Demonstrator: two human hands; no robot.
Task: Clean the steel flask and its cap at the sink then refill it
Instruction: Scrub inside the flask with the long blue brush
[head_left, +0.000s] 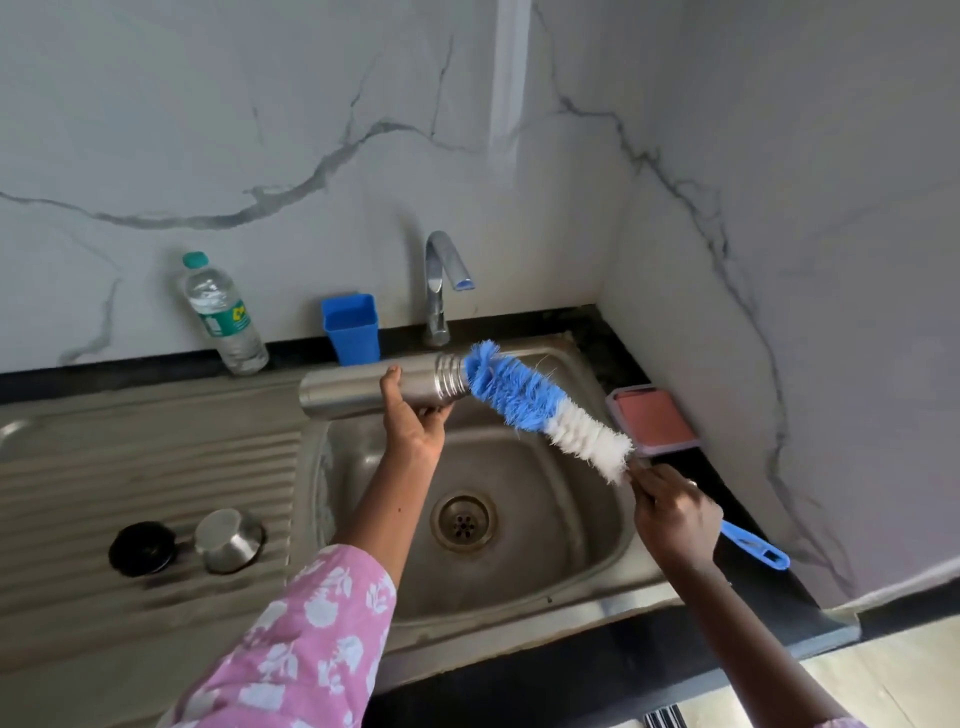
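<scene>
On the left, the black stopper (141, 548) and the steel cap (228, 539) sit side by side on the ribbed draining board (130, 457). Far behind them stands a plastic water bottle (223, 314), then a blue cup (350, 328). The left hand (415, 421) has its grip wrapped round the steel flask (353, 396), which lies on its side over the far edge of the sink (571, 519), with its mouth facing right, below the tap (441, 280). The blue tip of the bottle brush (530, 405) touches that mouth. The right hand (670, 512) has its grip closed on the brush stem, just below the white bristles. To scrub well, I think the flask should be held firm, and the brush pushed straight in, right to the bottom, and twisted round. A pink block in a tray (652, 415) sits on the table to the right.
</scene>
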